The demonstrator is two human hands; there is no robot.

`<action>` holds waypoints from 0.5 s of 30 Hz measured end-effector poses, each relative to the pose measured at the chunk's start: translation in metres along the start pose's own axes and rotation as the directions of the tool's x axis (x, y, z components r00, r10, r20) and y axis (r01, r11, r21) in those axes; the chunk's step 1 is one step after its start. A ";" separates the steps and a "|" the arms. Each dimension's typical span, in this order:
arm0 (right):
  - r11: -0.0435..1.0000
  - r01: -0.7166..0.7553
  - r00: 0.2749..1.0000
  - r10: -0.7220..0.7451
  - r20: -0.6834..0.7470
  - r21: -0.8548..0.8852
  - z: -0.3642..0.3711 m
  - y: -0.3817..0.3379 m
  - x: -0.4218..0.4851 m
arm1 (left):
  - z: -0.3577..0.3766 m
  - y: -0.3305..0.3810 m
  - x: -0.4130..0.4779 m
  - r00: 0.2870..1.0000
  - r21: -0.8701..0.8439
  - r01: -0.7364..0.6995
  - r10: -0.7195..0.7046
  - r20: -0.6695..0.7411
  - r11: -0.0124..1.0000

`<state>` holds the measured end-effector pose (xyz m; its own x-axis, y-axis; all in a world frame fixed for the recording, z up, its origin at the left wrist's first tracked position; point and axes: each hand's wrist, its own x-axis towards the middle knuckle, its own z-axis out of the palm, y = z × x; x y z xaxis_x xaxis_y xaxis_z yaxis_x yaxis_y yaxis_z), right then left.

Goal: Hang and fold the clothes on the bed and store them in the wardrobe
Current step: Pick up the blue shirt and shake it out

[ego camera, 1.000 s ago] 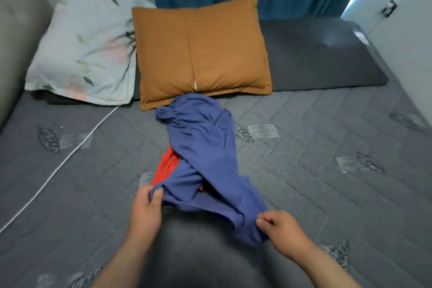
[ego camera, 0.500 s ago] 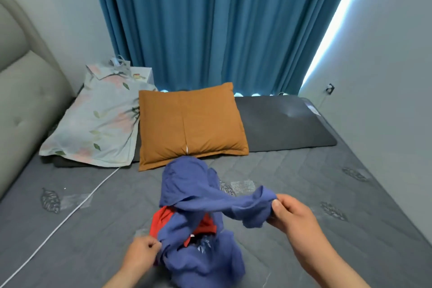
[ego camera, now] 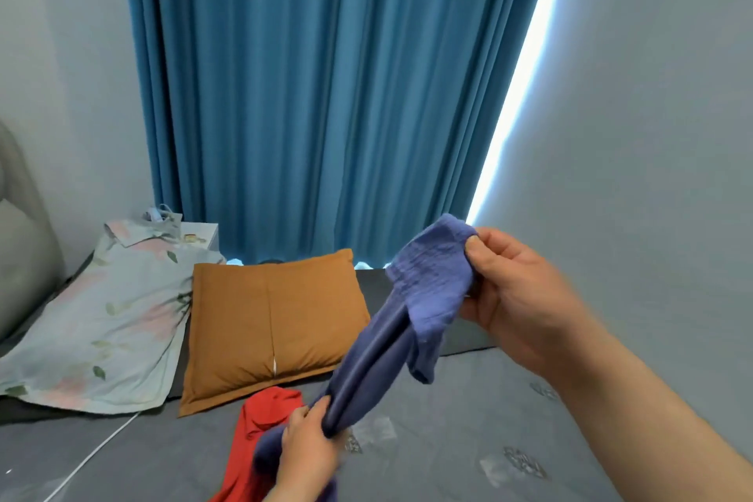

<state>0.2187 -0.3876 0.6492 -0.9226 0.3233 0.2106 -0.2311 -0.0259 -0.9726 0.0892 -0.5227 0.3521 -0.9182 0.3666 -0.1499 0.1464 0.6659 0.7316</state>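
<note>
Open stretch of mattress [ego camera: 468, 420] on the right, between the blue garment [ego camera: 399, 322] and the wall [ego camera: 652, 134]. The garment is strung diagonally from the left hand [ego camera: 305, 448], low, to the right hand [ego camera: 517, 298], high, and it blocks the middle. Red garment [ego camera: 252, 432] lies just left of the left hand. Orange pillow [ego camera: 269, 322] and floral pillow [ego camera: 106, 322] sit side by side and close off the far left. Cable [ego camera: 93, 448] crosses the near-left mattress. Headboard [ego camera: 20, 257] bounds the left, curtain [ego camera: 326, 94] the back.

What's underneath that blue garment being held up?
A red garment lies on the grey bed beneath the blue garment. Its lower part is hidden behind the left hand and bunched blue cloth.
</note>
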 end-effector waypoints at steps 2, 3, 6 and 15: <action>0.990 0.098 0.995 -0.096 -0.025 0.098 -0.020 -0.035 -0.009 | -0.001 0.007 -0.003 0.999 -0.031 0.032 -0.033 -0.009 0.999; 0.983 0.141 0.989 -0.136 -0.049 0.121 -0.034 -0.050 -0.015 | 0.000 0.015 -0.004 0.998 -0.026 0.062 -0.062 0.027 0.998; 0.989 0.145 0.954 -0.131 -0.271 0.030 -0.094 -0.067 -0.023 | -0.005 0.050 -0.009 0.987 -0.124 0.111 -0.095 0.127 0.986; 0.922 -0.277 0.872 0.122 -0.473 -0.272 -0.204 0.059 -0.023 | -0.051 0.188 -0.054 0.866 -0.856 0.422 0.147 0.478 0.300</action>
<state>0.2893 -0.2033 0.5668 -0.6867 0.7267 0.0183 0.1261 0.1439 -0.9815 0.1476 -0.4506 0.5321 -0.5978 0.7258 -0.3405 -0.6581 -0.2018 0.7253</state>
